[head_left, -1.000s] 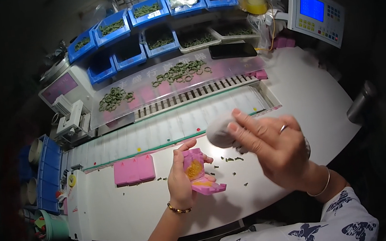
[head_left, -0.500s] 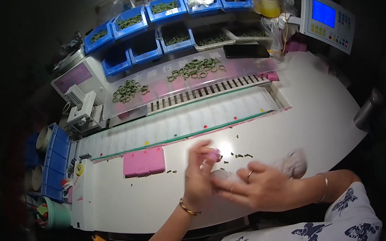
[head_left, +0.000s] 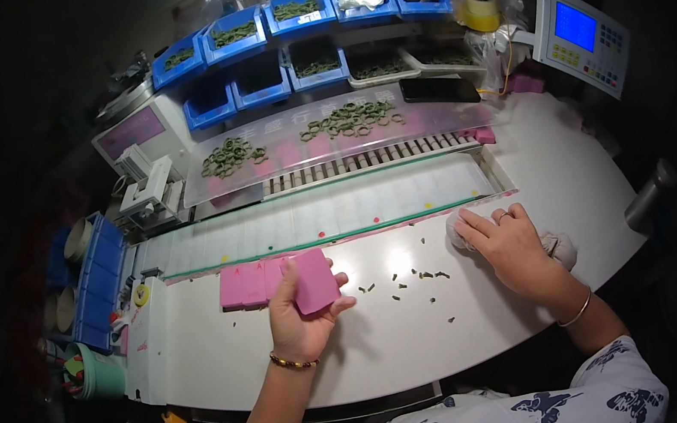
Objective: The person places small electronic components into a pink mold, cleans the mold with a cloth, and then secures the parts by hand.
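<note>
1. The pink block now sits in the left hand, grip closed round it, just beside the pink blocks on the worktop.
2. The right hand has dropped — palm flat on a grey cloth, grasping nothing.
3. Small green parts lie scattered between — sorting looks paused.

Left hand grips block, held just above worktable. Left of grip, touching hand: flat pads lying on table. Right of grip: small loose pieces scattered on table. Further right: right hand resting on cloth bundle. Behind grip: conveyor strip, then slotted rail, then ring piles on sloped shelf. Furthest back: bins. Far right rear: control panel.
</note>
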`<state>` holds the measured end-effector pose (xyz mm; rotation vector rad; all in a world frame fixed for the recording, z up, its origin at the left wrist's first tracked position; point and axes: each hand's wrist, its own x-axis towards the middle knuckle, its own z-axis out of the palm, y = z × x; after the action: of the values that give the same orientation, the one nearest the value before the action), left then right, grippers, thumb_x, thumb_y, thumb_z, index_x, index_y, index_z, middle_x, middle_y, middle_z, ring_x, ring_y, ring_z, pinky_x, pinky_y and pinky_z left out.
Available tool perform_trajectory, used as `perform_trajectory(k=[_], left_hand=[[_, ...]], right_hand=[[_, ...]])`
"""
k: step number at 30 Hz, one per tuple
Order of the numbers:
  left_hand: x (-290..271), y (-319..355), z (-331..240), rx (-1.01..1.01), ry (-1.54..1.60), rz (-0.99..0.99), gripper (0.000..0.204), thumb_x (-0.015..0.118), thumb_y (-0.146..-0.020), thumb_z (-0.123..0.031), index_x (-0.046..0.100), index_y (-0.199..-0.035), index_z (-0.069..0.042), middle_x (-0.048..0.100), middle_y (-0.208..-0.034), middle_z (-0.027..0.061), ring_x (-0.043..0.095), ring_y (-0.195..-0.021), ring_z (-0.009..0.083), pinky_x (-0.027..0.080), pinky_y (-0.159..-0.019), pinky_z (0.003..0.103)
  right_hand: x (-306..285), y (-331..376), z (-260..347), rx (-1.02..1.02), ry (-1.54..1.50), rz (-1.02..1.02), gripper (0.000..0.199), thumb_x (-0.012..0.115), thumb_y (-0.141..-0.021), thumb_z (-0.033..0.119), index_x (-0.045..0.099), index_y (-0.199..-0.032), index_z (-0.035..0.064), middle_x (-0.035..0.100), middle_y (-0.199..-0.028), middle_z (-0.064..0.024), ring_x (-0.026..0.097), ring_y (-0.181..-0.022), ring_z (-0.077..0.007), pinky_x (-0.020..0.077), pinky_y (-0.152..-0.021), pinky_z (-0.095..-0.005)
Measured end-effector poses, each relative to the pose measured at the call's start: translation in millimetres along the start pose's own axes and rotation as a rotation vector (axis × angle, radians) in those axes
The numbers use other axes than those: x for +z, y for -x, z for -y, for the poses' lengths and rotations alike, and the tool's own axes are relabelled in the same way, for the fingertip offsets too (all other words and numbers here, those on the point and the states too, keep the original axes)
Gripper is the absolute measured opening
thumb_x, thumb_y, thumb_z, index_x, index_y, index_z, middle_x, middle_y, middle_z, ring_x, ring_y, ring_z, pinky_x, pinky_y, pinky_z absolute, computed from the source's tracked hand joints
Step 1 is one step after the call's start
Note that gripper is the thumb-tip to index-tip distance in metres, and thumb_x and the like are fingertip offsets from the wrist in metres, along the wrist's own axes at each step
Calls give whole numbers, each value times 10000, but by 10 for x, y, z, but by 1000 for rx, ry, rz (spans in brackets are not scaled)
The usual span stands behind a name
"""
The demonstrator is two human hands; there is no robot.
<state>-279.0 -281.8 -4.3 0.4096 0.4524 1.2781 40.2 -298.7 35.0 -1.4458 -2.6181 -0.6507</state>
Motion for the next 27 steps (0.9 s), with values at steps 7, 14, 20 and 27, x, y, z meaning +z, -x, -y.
perform_trajectory(k=[7,14,20,27], left_hand=[[273,-5,282,179,-727,59,397,470,-1022,-341,512,-1209,6,638,-1080,105,650,-1036,224,549,-850,329],[272,-16,404,340,-900,179,406,493,-1021,-332,529,-1239,9,615,-1112,59,569,-1018,101,470,-901,264],[111,-7,187,25,-779,295,449,698,-898,-239,555,-1248,3,610,-1192,83,572,-1096,135,471,-948,313],[225,-55,54,-276,-430,508,762,863,-685,-89,473,-1333,2,560,-1266,97,550,-1167,184,456,-995,356]], right_hand=[[-93,-303,237,-27,-485,-168,466,668,-810,138,563,-1255,47,585,-1278,-121,594,-1059,-283,410,-905,-389],[-38,-574,514,134,-1328,-162,330,725,-835,233,624,-1054,9,671,-952,-120,648,-868,-253,511,-760,-345],[112,-581,429,17,-1498,-172,172,727,-827,174,645,-947,80,635,-848,5,557,-749,-92,383,-603,-261],[41,-653,358,43,-2268,83,174,655,-920,109,598,-1060,22,627,-955,-20,578,-884,-88,474,-829,-263]])
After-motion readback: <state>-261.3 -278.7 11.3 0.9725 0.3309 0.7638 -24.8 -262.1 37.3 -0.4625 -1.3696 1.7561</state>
